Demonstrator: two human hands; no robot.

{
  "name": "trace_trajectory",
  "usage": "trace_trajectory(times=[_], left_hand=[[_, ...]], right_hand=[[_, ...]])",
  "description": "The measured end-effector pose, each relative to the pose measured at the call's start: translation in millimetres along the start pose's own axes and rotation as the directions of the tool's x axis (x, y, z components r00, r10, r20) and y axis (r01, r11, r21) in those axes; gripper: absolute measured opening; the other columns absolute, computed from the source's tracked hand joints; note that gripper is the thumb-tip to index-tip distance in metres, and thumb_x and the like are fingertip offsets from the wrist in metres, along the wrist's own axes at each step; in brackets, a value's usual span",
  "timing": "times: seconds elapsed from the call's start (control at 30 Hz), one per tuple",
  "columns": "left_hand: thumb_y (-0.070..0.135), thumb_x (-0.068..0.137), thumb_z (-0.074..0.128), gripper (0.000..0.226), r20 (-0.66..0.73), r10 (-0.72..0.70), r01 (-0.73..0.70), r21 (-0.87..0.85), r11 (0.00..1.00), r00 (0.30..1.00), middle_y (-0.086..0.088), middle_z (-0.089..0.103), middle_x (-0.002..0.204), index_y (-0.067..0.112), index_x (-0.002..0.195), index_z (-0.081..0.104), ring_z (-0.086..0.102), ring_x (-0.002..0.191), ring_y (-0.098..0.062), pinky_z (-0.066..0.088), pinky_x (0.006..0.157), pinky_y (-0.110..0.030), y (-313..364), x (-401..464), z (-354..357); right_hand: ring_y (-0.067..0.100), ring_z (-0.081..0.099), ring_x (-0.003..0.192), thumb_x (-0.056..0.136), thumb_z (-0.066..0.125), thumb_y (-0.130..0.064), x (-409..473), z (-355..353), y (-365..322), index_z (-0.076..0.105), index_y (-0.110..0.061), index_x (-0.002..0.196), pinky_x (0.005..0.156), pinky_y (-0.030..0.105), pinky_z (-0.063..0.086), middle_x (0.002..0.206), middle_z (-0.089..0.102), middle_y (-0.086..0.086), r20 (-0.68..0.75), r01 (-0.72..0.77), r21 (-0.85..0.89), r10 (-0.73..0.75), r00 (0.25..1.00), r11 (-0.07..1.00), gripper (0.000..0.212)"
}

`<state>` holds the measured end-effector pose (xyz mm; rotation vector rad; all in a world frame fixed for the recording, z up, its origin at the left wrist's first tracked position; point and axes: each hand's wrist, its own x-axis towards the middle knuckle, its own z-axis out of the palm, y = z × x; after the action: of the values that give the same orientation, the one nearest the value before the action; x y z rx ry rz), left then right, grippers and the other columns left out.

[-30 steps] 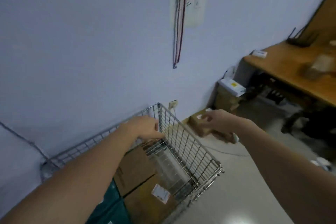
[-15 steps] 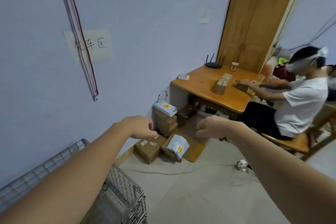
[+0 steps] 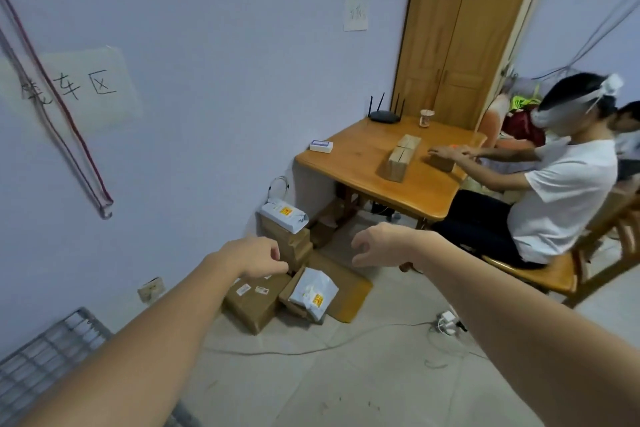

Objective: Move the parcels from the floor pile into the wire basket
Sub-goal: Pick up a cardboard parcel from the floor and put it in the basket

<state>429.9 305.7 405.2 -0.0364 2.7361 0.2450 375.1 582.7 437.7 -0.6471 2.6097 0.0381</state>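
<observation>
A pile of parcels lies on the floor by the wall: a brown box [image 3: 254, 303] with labels, a white mailer bag [image 3: 313, 291] on a small box, a flat cardboard sheet [image 3: 349, 288], and a stack of brown boxes [image 3: 294, 246] topped by another white bag [image 3: 284, 216]. Both my arms reach out toward the pile. My left hand [image 3: 256, 258] hangs above the labelled box, fingers loosely curled, holding nothing. My right hand [image 3: 379, 246] hovers above the cardboard sheet, fingers relaxed and spread, empty. The wire basket [image 3: 52, 347] shows only its rim at the lower left.
A wooden table [image 3: 377, 163] with boxes, a router and a cup stands beyond the pile. A person in a white shirt [image 3: 561, 191] sits there on a wooden chair [image 3: 561, 274]. A cable [image 3: 311, 348] and a power strip [image 3: 446, 321] lie on the floor.
My left hand left the basket rim and my view swung right from the basket to the floor pile. Both hands now stretch out above the parcels, slightly closer than half a second ago.
</observation>
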Motion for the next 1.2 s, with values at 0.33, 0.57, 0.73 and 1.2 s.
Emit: trace_trajectory(times=[0.33,0.57,0.73,1.2], left_hand=[[0.064,0.087,0.056,0.047,0.022,-0.127,0.126,0.034,0.991,0.992,0.007,0.064,0.121,0.034,0.124,0.062,0.060,0.104,-0.016,0.050,0.089,-0.035,-16.7,125.7,-33.7],[0.065,0.090,0.055,0.046,0.027,-0.315,0.316,-0.148,0.937,0.949,0.008,0.063,0.123,0.035,0.125,0.060,0.059,0.107,-0.019,0.050,0.094,-0.038,-48.7,212.6,-59.1],[0.065,0.090,0.054,0.048,0.062,-0.482,0.480,-0.260,0.838,0.874,0.008,0.064,0.124,0.036,0.127,0.060,0.059,0.111,-0.020,0.049,0.095,-0.039,-81.7,244.2,-61.6],[0.064,0.093,0.048,0.042,0.288,-0.548,0.609,-0.193,0.770,0.785,0.004,0.061,0.103,0.033,0.118,0.059,0.060,0.091,-0.017,0.049,0.080,-0.033,-237.0,357.8,1.0]], right_hand=[[0.022,0.059,0.123,0.098,0.058,-0.056,145.8,-55.7,73.0,0.048,-0.026,0.151,0.101,0.032,0.050,0.141,0.059,0.002,0.052,0.032,-0.013,-0.032,0.998,0.999,0.061],[0.024,0.056,0.130,0.099,0.058,-0.054,301.0,-95.1,86.7,0.047,-0.023,0.153,0.108,0.038,0.048,0.146,0.056,0.004,0.126,0.228,-0.086,-0.216,0.968,0.970,0.064],[0.025,0.056,0.129,0.097,0.057,-0.059,409.8,-118.2,76.5,0.049,-0.026,0.150,0.106,0.039,0.050,0.146,0.056,0.003,0.191,0.334,-0.145,-0.305,0.933,0.931,0.063],[0.032,0.062,0.118,0.102,0.054,-0.034,636.5,-51.9,-21.8,0.063,-0.013,0.130,0.098,0.040,0.052,0.129,0.065,0.010,0.372,0.451,-0.203,-0.358,0.857,0.869,0.036]])
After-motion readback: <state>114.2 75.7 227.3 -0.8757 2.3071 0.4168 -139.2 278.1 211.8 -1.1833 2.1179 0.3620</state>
